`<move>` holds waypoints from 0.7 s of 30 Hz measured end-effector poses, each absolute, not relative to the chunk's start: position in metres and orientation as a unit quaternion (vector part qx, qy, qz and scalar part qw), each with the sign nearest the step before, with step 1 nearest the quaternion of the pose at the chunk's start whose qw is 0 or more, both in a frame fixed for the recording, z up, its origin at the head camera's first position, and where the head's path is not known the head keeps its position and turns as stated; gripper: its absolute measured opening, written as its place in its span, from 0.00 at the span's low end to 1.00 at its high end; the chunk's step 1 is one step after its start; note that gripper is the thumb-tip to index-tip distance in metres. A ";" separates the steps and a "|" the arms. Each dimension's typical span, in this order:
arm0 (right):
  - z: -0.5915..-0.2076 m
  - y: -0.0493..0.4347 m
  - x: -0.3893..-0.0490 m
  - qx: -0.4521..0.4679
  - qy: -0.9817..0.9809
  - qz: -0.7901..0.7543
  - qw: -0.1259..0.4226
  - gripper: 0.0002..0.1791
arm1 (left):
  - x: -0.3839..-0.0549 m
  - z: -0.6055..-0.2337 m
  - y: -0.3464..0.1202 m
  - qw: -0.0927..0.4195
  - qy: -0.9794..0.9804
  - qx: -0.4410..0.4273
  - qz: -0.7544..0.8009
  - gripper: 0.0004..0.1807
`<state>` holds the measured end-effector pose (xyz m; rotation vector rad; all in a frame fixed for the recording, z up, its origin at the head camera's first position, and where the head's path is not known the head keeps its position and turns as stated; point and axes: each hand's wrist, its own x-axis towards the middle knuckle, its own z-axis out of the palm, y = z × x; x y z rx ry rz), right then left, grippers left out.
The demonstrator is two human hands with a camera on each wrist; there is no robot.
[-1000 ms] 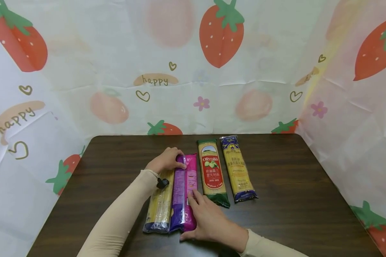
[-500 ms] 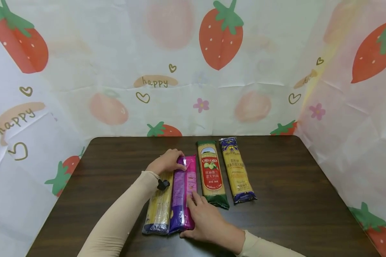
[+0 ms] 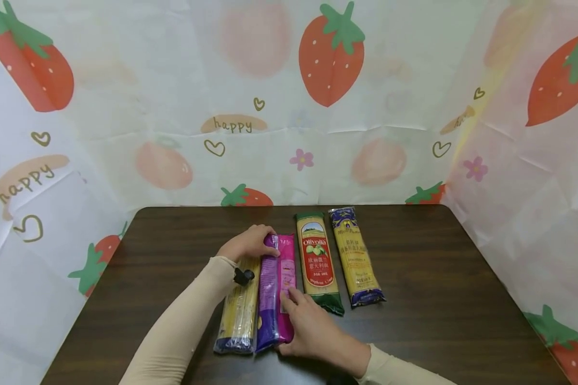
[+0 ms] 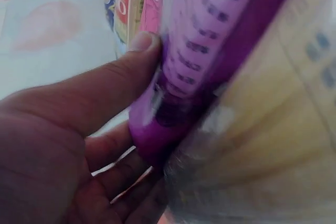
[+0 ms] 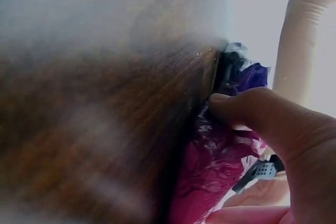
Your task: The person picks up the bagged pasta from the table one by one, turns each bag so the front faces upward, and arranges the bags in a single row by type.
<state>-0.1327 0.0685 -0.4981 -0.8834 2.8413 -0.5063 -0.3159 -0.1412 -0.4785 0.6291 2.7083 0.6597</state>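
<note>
A long pink-and-purple pasta packet (image 3: 270, 299) lies on the dark table between my hands. My left hand (image 3: 248, 241) grips its far end, with the thumb (image 4: 144, 43) on the near face and the fingers behind the end in the left wrist view. At the near end, my right hand (image 3: 313, 326) holds the packet's right side, its thumb (image 5: 226, 106) by the crinkled end in the right wrist view. A clear-and-yellow spaghetti packet (image 3: 238, 315) lies directly left of the pink-and-purple one, partly under my left wrist.
To the right lie a green-ended spaghetti packet with a red label (image 3: 317, 262) and a yellow pasta packet with blue ends (image 3: 356, 259), slightly slanted. The brown wooden table (image 3: 443, 299) reaches back to a strawberry-print cloth (image 3: 270, 69) hanging behind and at both sides.
The near end of the pink-and-purple pasta packet has shifted slightly right, and my right thumb has moved in with it. My left hand keeps its place at the far end.
</note>
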 end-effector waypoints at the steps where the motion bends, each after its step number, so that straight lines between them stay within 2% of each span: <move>1: -0.498 0.070 -0.133 -0.292 0.938 -0.176 0.065 0.62 | -0.316 -0.479 -0.142 0.142 0.936 0.218 0.235 0.30; 10: -0.499 0.079 -0.136 -0.290 0.921 -0.244 0.089 0.59 | -0.320 -0.478 -0.153 0.151 0.914 0.224 0.302 0.28; 17: -0.497 0.087 -0.137 -0.294 0.902 -0.309 0.070 0.57 | -0.326 -0.480 -0.165 0.140 0.886 0.225 0.382 0.22; 21: -0.496 0.092 -0.139 -0.299 0.884 -0.355 0.056 0.58 | -0.329 -0.481 -0.172 0.139 0.863 0.221 0.432 0.22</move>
